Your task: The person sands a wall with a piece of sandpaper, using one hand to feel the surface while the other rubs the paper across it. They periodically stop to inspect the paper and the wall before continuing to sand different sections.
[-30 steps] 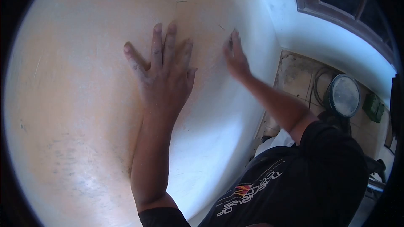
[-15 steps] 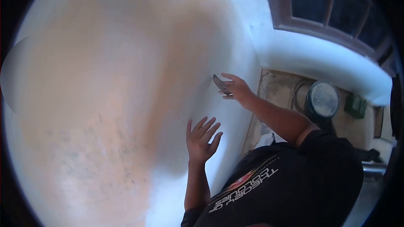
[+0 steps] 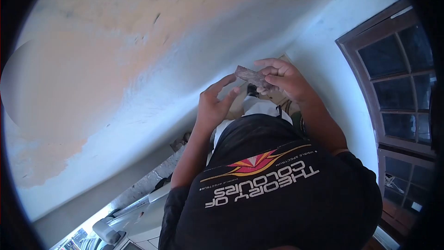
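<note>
My right hand pinches a flat, worn, grey-brown piece of sandpaper between thumb and fingers, its free end pointing left. Just left of that end is my left hand, thumb and index finger spread apart, with the index fingertip right by the sandpaper's edge. Both hands are in front of my body, above my light trousers. Beyond them rises a wall with patches of peach and whitish coating and some dark scuffs.
A dark-framed paned door or window is on the right, set in a pale wall. At lower left, below the wall's edge, a grey object sits near a pale surface.
The view has swung down and turned. My hands have drawn in from the wall towards each other in front of my body; the sandpaper stays in my right hand.
</note>
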Demonstrator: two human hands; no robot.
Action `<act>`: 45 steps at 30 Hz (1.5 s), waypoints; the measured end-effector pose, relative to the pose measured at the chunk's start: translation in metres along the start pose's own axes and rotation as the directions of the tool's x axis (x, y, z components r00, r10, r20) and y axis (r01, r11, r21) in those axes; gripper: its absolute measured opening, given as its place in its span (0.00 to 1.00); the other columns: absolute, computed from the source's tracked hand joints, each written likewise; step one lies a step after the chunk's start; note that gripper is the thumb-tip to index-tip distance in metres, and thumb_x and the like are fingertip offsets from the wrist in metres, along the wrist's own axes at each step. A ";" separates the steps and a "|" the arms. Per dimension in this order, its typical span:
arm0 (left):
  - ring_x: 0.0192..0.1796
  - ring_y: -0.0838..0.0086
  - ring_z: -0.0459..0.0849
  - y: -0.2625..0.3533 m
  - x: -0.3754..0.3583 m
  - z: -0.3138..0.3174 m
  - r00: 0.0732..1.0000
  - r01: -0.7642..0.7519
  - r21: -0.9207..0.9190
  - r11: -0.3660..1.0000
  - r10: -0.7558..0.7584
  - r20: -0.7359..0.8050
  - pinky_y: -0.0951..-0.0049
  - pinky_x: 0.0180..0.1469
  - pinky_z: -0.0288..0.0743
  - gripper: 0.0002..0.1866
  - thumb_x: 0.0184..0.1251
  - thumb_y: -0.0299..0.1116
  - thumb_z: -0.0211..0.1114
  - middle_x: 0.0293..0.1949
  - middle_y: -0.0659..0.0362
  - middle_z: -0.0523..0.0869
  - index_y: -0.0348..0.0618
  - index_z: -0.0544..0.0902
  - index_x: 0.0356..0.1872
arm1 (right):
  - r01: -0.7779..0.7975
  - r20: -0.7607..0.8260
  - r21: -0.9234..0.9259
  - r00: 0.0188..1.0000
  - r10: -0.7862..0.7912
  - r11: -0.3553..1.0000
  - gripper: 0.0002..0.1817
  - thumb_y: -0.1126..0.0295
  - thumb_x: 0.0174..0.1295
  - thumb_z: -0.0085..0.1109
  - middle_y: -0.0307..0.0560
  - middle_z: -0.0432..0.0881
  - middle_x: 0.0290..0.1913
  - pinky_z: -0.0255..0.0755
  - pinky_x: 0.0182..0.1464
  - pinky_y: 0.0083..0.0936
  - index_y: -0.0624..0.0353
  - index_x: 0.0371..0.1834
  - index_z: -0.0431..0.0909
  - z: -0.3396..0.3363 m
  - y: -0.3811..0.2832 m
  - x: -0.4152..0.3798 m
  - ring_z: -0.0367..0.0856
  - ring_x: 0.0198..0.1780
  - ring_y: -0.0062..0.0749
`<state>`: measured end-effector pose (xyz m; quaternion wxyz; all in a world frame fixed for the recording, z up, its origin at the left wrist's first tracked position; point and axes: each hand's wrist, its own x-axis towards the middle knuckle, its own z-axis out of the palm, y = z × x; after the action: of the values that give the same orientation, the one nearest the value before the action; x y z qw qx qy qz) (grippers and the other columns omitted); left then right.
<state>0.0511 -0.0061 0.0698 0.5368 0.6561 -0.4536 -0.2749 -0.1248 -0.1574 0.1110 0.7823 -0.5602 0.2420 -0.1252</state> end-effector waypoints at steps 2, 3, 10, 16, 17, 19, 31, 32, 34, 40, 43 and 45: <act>0.45 0.71 0.84 -0.003 0.002 0.009 0.999 0.049 -0.117 0.992 -0.047 0.022 0.72 0.51 0.73 0.17 0.62 0.36 0.67 0.42 0.52 0.87 0.37 0.82 0.48 | -0.023 -0.003 -0.029 1.000 0.023 0.999 0.22 0.79 0.65 0.47 0.51 0.80 0.46 0.79 0.45 0.24 0.63 0.64 0.67 0.009 -0.014 -0.001 0.82 0.43 0.29; 0.44 0.74 0.83 -0.006 0.003 0.013 0.995 0.094 -0.222 0.971 -0.086 0.045 0.74 0.50 0.73 0.16 0.63 0.35 0.67 0.41 0.54 0.87 0.37 0.82 0.47 | -0.038 -0.001 -0.055 0.999 0.038 0.998 0.22 0.79 0.66 0.47 0.49 0.80 0.45 0.78 0.45 0.24 0.64 0.64 0.66 0.011 -0.018 -0.002 0.82 0.42 0.27; 0.41 0.78 0.82 -0.011 0.033 0.031 0.990 0.134 -0.378 0.916 -0.144 0.002 0.76 0.47 0.73 0.11 0.62 0.33 0.67 0.36 0.56 0.87 0.35 0.84 0.39 | -0.007 -0.040 -0.330 0.999 -0.006 0.944 0.10 0.74 0.64 0.57 0.44 0.83 0.37 0.73 0.43 0.19 0.65 0.47 0.78 -0.006 0.008 0.008 0.80 0.39 0.20; 0.39 0.80 0.83 -0.002 0.035 0.042 0.989 0.145 -0.155 0.977 -0.146 0.007 0.77 0.45 0.74 0.10 0.62 0.31 0.68 0.35 0.58 0.88 0.35 0.84 0.40 | -0.085 -0.141 -0.329 0.989 0.040 0.941 0.11 0.70 0.60 0.63 0.40 0.82 0.34 0.72 0.43 0.20 0.65 0.43 0.79 -0.007 0.004 0.017 0.78 0.37 0.18; 0.37 0.80 0.83 0.001 0.038 0.046 0.983 0.180 -0.152 0.972 -0.183 -0.005 0.77 0.44 0.75 0.11 0.62 0.32 0.68 0.34 0.57 0.88 0.35 0.84 0.41 | -0.079 -0.122 -0.325 0.992 0.041 0.942 0.11 0.70 0.60 0.63 0.40 0.82 0.34 0.72 0.43 0.20 0.65 0.43 0.79 -0.015 0.004 0.021 0.78 0.37 0.18; 0.36 0.79 0.84 0.010 0.045 0.058 0.973 0.223 -0.145 0.964 -0.228 -0.023 0.76 0.43 0.76 0.12 0.62 0.32 0.68 0.33 0.57 0.88 0.35 0.84 0.42 | 0.228 -0.059 -0.518 0.952 -0.301 0.824 0.14 0.71 0.58 0.64 0.37 0.80 0.32 0.70 0.44 0.19 0.62 0.46 0.78 -0.042 0.004 0.022 0.76 0.36 0.17; 0.31 0.71 0.86 0.048 0.106 0.182 0.992 -0.122 0.488 0.864 0.128 0.022 0.70 0.46 0.73 0.22 0.57 0.33 0.69 0.29 0.61 0.89 0.47 0.75 0.53 | 0.295 -0.344 -0.227 0.867 -0.359 0.928 0.40 0.75 0.54 0.65 0.38 0.75 0.35 0.68 0.47 0.20 0.56 0.71 0.57 -0.180 0.001 -0.013 0.72 0.37 0.18; 0.31 0.71 0.86 0.048 0.111 0.190 0.991 -0.129 0.490 0.862 0.131 0.030 0.70 0.46 0.73 0.22 0.57 0.33 0.69 0.29 0.61 0.89 0.47 0.75 0.53 | 0.298 -0.351 -0.225 0.863 -0.362 0.928 0.40 0.75 0.54 0.65 0.38 0.75 0.35 0.68 0.47 0.20 0.56 0.71 0.57 -0.197 0.001 -0.014 0.72 0.37 0.18; 0.31 0.72 0.84 0.046 0.115 0.201 0.992 -0.124 0.486 0.865 0.117 0.046 0.69 0.48 0.70 0.21 0.57 0.34 0.69 0.29 0.62 0.89 0.48 0.75 0.51 | -0.011 -0.166 -0.159 0.986 -0.016 0.987 0.51 0.74 0.53 0.67 0.55 0.75 0.51 0.68 0.55 0.27 0.49 0.76 0.42 -0.225 -0.010 -0.019 0.75 0.54 0.33; 0.30 0.71 0.85 0.048 0.128 0.213 0.985 -0.173 0.492 0.853 0.160 0.068 0.69 0.46 0.71 0.20 0.56 0.33 0.69 0.29 0.62 0.89 0.47 0.74 0.50 | 0.116 -0.108 -0.009 0.987 -0.116 0.993 0.44 0.72 0.57 0.64 0.62 0.57 0.71 0.58 0.67 0.35 0.53 0.75 0.48 -0.220 -0.017 -0.026 0.58 0.71 0.44; 0.31 0.70 0.85 0.047 0.129 0.204 0.990 -0.139 0.463 0.875 0.135 0.041 0.69 0.44 0.73 0.22 0.56 0.33 0.70 0.29 0.61 0.89 0.45 0.73 0.51 | 0.131 -0.256 -0.176 0.951 -0.174 0.976 0.39 0.71 0.57 0.65 0.63 0.65 0.66 0.63 0.64 0.35 0.56 0.71 0.56 -0.202 -0.024 -0.014 0.66 0.65 0.44; 0.32 0.69 0.86 0.043 0.129 0.195 0.995 -0.101 0.406 0.908 0.099 0.028 0.69 0.43 0.74 0.23 0.56 0.32 0.70 0.30 0.60 0.89 0.45 0.72 0.52 | 0.090 -0.181 -0.121 0.977 -0.111 0.989 0.39 0.72 0.58 0.64 0.64 0.65 0.66 0.63 0.64 0.35 0.56 0.72 0.55 -0.206 -0.023 -0.004 0.66 0.64 0.43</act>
<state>-0.0712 -0.2102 0.0743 0.4004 0.7283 -0.5358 -0.1491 -0.2333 -0.3316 0.0807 0.7159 -0.6005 0.2925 -0.2032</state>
